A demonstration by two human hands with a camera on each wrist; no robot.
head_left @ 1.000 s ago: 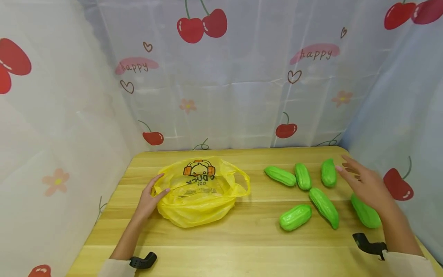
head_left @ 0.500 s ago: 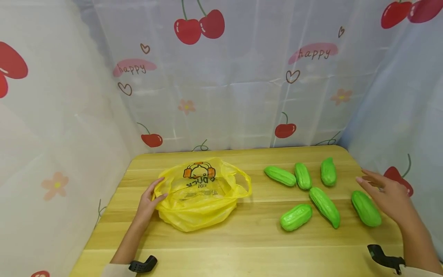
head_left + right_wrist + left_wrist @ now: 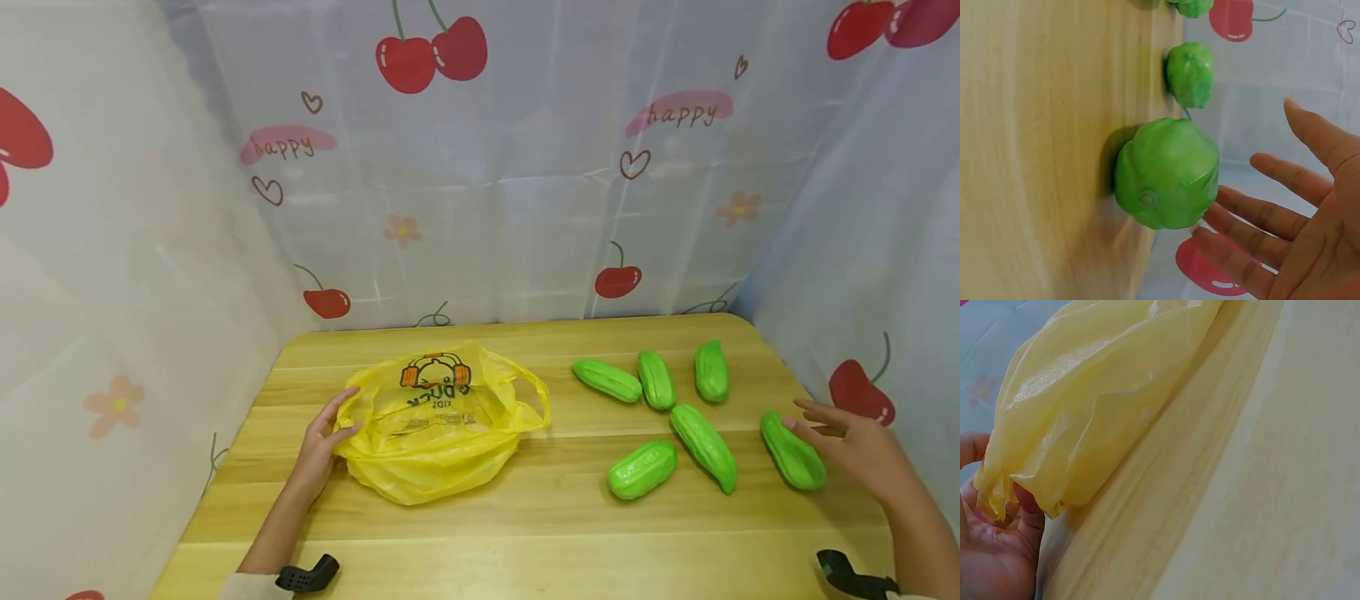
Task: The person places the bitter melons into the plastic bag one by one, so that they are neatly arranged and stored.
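Observation:
A yellow plastic bag (image 3: 442, 467) with a duck print lies on the table, its mouth spread toward the camera. My left hand (image 3: 321, 442) holds the bag's left edge, thumb at the mouth; in the left wrist view, fingers curl at the gathered plastic (image 3: 1085, 419). On the right, my right hand (image 3: 858, 446) hovers beside a ridged green cucumber-like vegetable (image 3: 793, 452). In the right wrist view that vegetable (image 3: 1166, 175) appears end-on, and the hand (image 3: 1297, 225) has its fingers spread, fingertips close to its side.
Several similar green vegetables lie right of the bag, among them a curved one (image 3: 703, 448) and a stubby one (image 3: 642, 471). A cherry-print curtain (image 3: 510, 233) stands behind and at both sides of the wooden table (image 3: 525, 542).
My right hand has moved right and toward me, from near the far-right vegetable to beside the nearer one. My left hand stays at the bag, whose handle has shifted slightly right.

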